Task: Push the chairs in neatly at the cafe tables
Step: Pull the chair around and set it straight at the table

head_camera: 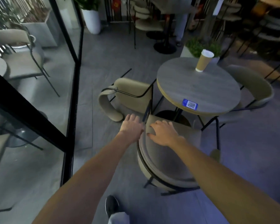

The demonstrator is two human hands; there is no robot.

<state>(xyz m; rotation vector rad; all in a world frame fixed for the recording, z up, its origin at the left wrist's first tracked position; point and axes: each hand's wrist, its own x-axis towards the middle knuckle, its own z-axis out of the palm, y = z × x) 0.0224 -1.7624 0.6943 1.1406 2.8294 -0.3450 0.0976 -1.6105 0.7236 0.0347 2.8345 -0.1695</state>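
One blue sticker (pixel 190 104) is found on the round counter (pixel 199 84), near its closest edge; a white square holding a QR-type code is printed on it, with a small pale mark at its left end that is too blurred to be read. No words, numbers or brand names can be made out on it. A paper cup (pixel 203 60) with a brown sleeve is placed on the same counter; no lettering is legible on it.

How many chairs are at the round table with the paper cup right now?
3: one nearest the camera under both hands, one on the table's left side, one on its right side. Any chair behind the table's far edge could be hidden.
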